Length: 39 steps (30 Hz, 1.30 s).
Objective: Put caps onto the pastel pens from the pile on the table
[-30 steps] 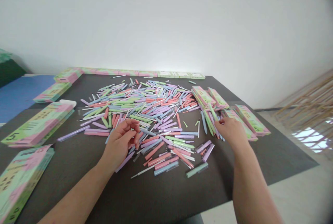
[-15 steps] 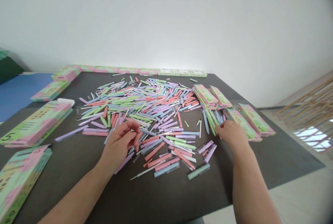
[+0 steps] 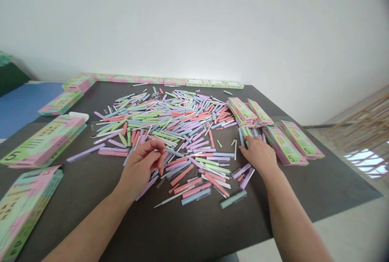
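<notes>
A large heap of pen parts (image 3: pixel 170 122) in purple, blue, green, red and white covers the middle of the dark table. At the heap's near left edge hovers my left hand (image 3: pixel 144 164), its fingers curled in toward the thumb; whether anything lies between them I cannot make out. My right hand (image 3: pixel 258 152) rests over a small group of green and blue pen barrels (image 3: pixel 243 134) to the right, thumb and fingers apart, fingertips partly hiding the barrels. Nearer me lie a green pen cap (image 3: pixel 233 199), a blue cap (image 3: pixel 196 196) and two purple caps (image 3: pixel 246 179).
Printed cartons (image 3: pixel 285 144) stand stacked right of my right hand, with more cartons (image 3: pixel 241 110) behind it. Longer boxes (image 3: pixel 42 140) lie along the left side. A row of boxes (image 3: pixel 152 80) lines the back edge by the wall. Brown slats (image 3: pixel 361 120) stand beyond the right edge.
My right hand has moved slightly left and away from me onto the green barrels, its fingers spreading from a closed grip. The left hand keeps its curled pose. The view has shifted a little.
</notes>
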{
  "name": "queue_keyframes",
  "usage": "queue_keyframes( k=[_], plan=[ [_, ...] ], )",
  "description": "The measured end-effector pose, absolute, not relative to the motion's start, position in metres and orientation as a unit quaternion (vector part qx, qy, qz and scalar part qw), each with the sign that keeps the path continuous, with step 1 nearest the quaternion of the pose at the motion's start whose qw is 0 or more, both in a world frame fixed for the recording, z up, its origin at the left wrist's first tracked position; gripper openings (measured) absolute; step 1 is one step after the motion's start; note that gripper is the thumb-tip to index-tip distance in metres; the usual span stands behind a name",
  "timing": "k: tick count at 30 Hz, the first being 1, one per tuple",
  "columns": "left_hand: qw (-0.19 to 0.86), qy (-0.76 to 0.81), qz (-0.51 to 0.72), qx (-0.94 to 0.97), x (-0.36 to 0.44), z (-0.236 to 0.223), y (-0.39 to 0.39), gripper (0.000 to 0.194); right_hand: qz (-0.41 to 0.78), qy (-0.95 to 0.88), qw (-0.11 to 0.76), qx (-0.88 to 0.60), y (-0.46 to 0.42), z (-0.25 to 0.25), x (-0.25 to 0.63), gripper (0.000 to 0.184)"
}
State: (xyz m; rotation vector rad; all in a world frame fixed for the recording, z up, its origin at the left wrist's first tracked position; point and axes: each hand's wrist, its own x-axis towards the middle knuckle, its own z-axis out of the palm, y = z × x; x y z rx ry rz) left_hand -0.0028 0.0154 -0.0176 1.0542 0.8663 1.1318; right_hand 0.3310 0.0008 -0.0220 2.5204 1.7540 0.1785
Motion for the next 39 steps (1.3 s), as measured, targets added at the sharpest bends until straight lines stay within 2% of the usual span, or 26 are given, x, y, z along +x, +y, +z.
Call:
queue_keyframes(
  k=[16,20,25,32,39],
  plan=[
    [0.623,0.380,0.493,0.473,-0.004,-0.021,0.016,0.009,0.047,0.536,0.053,0.841,0.000,-0.019,0.342,0.032],
    [0.629,0.379,0.490,0.470,-0.005,-0.022,0.016,0.011,0.026,0.575,-0.003,0.818,-0.001,-0.017,0.338,0.029],
    [0.629,0.374,0.493,0.471,-0.005,-0.023,0.016,0.012,-0.075,0.702,-0.076,0.704,0.000,-0.009,0.322,0.019],
    [0.616,0.376,0.506,0.472,-0.006,-0.023,0.017,0.012,-0.103,0.746,-0.030,0.657,0.002,-0.012,0.306,0.017],
    [0.599,0.378,0.512,0.486,-0.007,-0.027,0.018,0.014,-0.103,0.761,-0.023,0.640,0.011,-0.017,0.301,0.014]
  ],
)
